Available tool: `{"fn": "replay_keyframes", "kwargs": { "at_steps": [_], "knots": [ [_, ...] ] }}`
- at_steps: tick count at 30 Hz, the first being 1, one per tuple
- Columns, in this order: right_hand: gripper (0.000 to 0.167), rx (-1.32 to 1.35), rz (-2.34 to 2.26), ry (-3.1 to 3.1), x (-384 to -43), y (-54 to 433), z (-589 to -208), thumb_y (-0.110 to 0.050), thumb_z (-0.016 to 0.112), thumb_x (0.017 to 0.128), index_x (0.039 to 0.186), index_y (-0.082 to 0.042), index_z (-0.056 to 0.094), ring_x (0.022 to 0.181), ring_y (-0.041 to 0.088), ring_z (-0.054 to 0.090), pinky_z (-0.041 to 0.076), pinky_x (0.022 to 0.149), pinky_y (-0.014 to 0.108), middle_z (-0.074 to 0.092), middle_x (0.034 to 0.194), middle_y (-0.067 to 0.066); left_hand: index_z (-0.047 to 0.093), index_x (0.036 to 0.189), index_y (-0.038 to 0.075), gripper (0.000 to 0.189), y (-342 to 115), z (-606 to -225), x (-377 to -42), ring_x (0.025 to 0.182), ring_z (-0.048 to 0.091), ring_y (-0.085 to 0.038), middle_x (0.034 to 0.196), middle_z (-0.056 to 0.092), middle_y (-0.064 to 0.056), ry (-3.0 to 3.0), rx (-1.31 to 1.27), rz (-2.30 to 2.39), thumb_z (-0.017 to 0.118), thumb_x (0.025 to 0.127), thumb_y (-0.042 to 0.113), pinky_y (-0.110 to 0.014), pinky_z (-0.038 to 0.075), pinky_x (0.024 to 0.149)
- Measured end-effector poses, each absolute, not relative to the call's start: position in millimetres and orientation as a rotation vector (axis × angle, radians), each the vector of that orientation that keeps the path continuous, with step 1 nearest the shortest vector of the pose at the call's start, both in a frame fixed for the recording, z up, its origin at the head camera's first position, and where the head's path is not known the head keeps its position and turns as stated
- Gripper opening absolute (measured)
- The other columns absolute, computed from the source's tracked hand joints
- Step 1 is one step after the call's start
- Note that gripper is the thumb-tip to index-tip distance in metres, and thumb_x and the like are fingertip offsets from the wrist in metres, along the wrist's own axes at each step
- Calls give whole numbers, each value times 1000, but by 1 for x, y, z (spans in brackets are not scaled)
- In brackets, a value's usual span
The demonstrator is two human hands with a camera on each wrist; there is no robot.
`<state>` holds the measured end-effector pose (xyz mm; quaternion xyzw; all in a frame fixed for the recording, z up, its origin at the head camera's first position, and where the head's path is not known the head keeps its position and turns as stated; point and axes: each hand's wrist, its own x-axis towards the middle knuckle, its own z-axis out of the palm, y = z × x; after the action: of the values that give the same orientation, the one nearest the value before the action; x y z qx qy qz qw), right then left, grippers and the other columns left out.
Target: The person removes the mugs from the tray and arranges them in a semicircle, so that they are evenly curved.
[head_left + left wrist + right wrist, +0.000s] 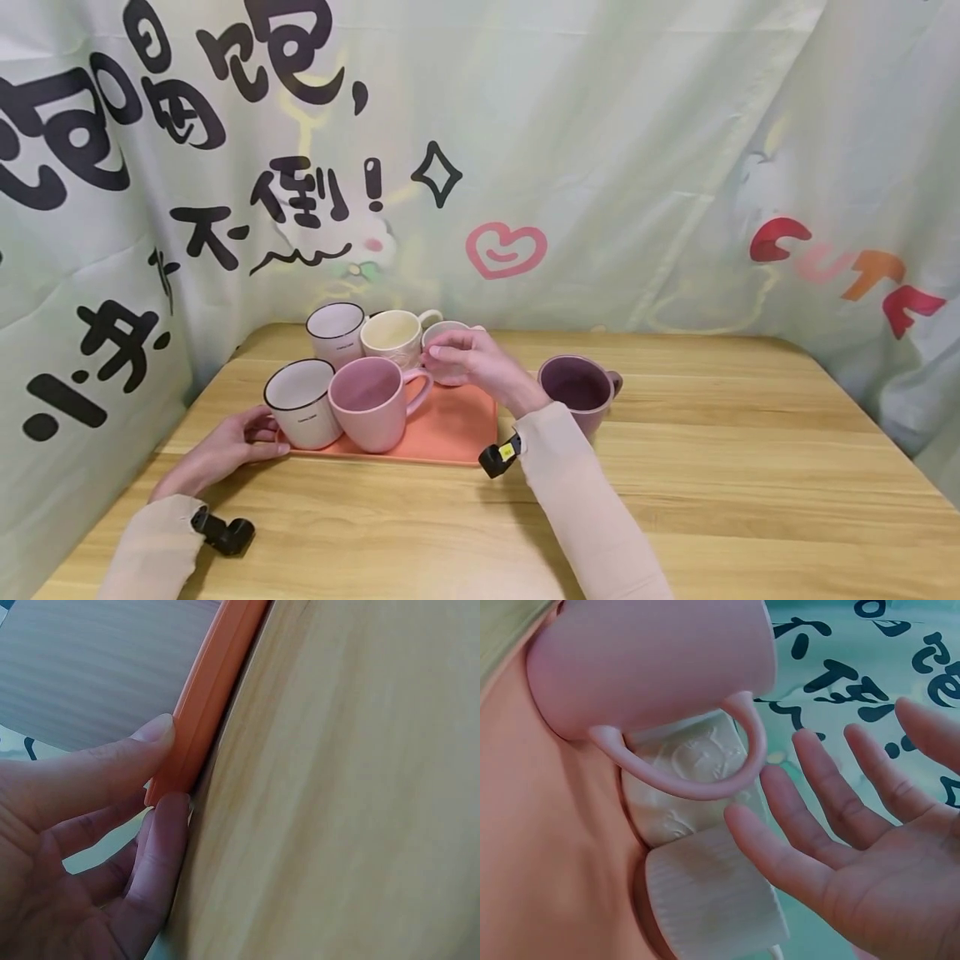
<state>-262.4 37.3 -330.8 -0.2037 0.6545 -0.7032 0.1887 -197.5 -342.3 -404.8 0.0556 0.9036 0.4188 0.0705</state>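
My left hand (pixel 228 446) pinches the front left corner of an orange tray (pixel 453 425); in the left wrist view the thumb lies on its rim and a fingertip is at its underside. A white dark-rimmed mug (pixel 303 423) stands right by that hand. My right hand (pixel 487 367) hovers over the tray's right side with fingers spread, nothing in it. Near those fingers are a ribbed white mug (pixel 712 892), partly hidden in the head view, and a pink mug's handle (pixel 705 784). Beside the pink mug (pixel 367 417) stands a cream embossed mug (pixel 392 335).
Another white dark-rimmed mug (pixel 337 346) is at the tray's back left. Right of the tray, a dark purple mug (pixel 576 387) stands on the wooden table (pixel 720 467), partly behind the right sleeve. A printed curtain (pixel 600 167) hangs behind the table's back edge.
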Motion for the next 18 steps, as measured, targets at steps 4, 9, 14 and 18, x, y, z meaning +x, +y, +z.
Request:
{"fn": "replay_keyframes", "kwargs": {
  "at_steps": [4, 9, 14, 18],
  "knots": [
    [34, -546, -1964, 1860, -263, 33, -334, -3, 56, 101, 128, 18, 53, 107, 24, 67, 44, 103, 56, 59, 131, 33, 40, 139, -17, 69, -343, -406, -198, 106, 59, -32, 119, 60, -22, 2716, 167, 1263, 78, 90, 13, -23, 50, 80],
    [32, -602, -1886, 1889, -262, 28, -343, -4, 58, 101, 128, 13, 57, 95, 15, 64, 50, 97, 52, 65, 123, 24, 40, 139, -18, 69, -344, -406, -198, 106, 59, -33, 119, 60, -23, 2718, 161, 1258, 78, 90, 13, -23, 50, 80],
    [39, -655, -1820, 1902, -260, 24, -353, -3, 63, 98, 134, 9, 56, 91, 20, 63, 55, 78, 38, 67, 120, 12, 40, 140, -17, 71, -342, -406, -198, 107, 60, -33, 121, 60, -24, 2707, 162, 1269, 79, 90, 15, -23, 50, 81],
    [43, -663, -1771, 1939, -258, 22, -360, -5, 67, 95, 136, 5, 56, 94, 27, 67, 57, 79, 48, 66, 120, 12, 40, 140, -18, 70, -343, -407, -199, 107, 60, -34, 121, 60, -26, 2713, 171, 1268, 78, 90, 14, -22, 50, 80]
  ]
}}
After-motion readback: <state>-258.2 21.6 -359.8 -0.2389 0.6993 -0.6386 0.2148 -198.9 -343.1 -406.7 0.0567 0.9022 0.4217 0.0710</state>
